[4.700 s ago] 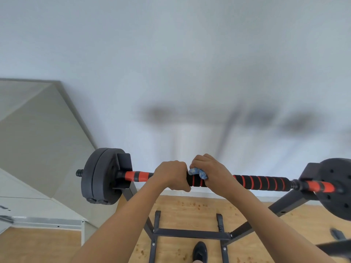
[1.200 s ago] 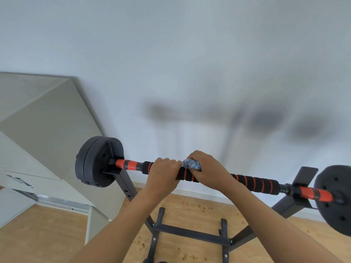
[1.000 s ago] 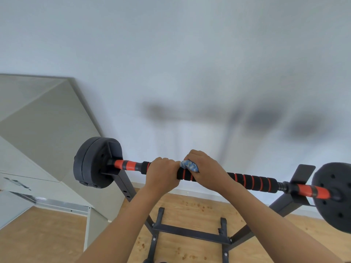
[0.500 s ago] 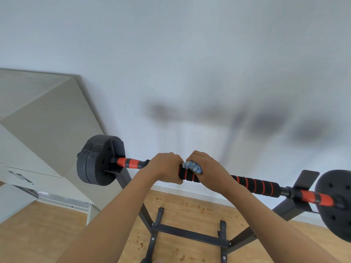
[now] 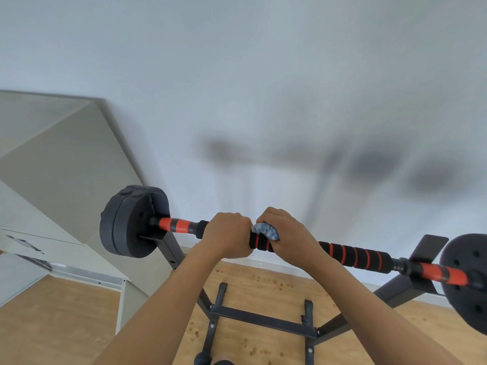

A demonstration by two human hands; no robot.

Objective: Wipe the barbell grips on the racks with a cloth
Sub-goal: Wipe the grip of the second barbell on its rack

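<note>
Hands had barely shifted: our left hand [image 5: 228, 234] gripped the barbell grip [image 5: 355, 255] bare, our right hand [image 5: 287, 234] clamped the cloth [image 5: 264, 230] round it alongside, toward the rack's [image 5: 168, 248] left edge; the right stretch likely remained unwiped.

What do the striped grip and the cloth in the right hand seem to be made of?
Striped grip: probably foam, matte black with orange rings, softly ribbed. Cloth: soft fabric, blue and white, crumpled under the right hand; the weave is too small to tell.
</note>
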